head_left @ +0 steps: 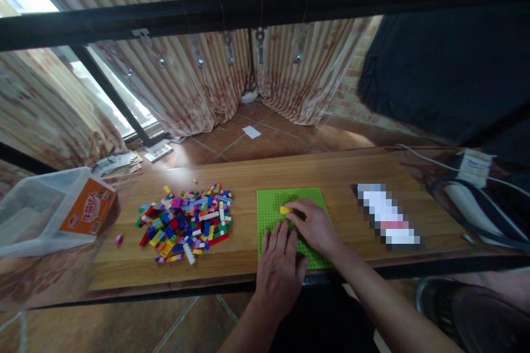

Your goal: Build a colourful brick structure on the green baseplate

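Observation:
A green studded baseplate (271, 197) lies on the wooden table in front of me. My right hand (312, 223) is over its middle, fingertips closed on a small yellow toy brick (285, 210). Whether that brick touches the studs I cannot tell. Flat on the plate's lower left part rests my left hand (281, 265), its fingers stretched out and holding nothing. To the left spreads a heap of loose toy bricks (182, 226) in many colours.
A clear plastic bin (37, 190) with an orange label stands at the left end of the table (244, 176). One pink brick (119, 239) lies apart near it. On the right is a blurred-out flat object (387, 215). A black bar (265, 3) crosses above.

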Motion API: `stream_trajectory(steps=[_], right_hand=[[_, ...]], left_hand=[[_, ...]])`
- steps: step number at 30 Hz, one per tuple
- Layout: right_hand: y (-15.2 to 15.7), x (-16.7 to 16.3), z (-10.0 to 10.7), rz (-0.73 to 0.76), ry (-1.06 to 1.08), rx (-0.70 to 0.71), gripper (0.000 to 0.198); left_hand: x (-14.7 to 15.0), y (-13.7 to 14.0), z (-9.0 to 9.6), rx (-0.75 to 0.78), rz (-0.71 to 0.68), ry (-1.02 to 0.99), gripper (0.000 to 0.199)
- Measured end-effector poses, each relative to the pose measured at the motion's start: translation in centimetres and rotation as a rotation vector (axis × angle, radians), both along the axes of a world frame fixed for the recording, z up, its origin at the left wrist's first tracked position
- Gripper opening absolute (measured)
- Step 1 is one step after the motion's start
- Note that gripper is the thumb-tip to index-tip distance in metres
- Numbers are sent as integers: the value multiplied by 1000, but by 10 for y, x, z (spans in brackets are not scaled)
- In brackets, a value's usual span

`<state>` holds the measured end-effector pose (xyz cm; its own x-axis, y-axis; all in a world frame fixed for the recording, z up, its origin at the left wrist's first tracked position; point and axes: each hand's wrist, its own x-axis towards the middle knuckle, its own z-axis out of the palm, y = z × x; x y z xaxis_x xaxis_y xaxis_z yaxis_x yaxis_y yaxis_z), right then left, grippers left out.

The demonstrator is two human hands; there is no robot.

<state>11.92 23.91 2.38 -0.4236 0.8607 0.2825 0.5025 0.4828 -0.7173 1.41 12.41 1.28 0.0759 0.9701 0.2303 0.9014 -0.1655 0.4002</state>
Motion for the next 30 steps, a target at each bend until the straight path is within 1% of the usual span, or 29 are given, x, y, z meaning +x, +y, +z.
stream_trajectory(steps=[5, 9, 11, 14, 18, 20, 23, 26, 30], right_hand=[[14, -12, -6, 97, -52, 72, 15], [18, -13, -8, 135, -45, 104, 13], [19, -13, -9, 138, -41, 116, 13], [19, -13, -10, 135, -30, 120, 13], [19, -13, -11, 109, -17, 118, 14], [18, -13, -10, 105, -9, 115, 14], [17, -13, -6, 111, 5, 97, 14], [16, -13, -4, 113, 14, 68, 17], [18, -13, -7, 77, 43, 21, 16]], left_hand=[[-1, 0, -6, 106, 27, -109, 51], [0, -1, -6, 114, 38, -152, 51], [-3, 0, -4, 120, 64, -190, 46], [-14, 6, 1, 144, 142, -265, 36], [-37, 21, 5, 125, 234, -322, 33], [-46, 29, 6, 93, 231, -319, 34], [-52, 38, 5, 38, 174, -269, 38], [-51, 42, 3, 5, 133, -181, 41], [-48, 42, -2, 2, 130, -82, 45]])
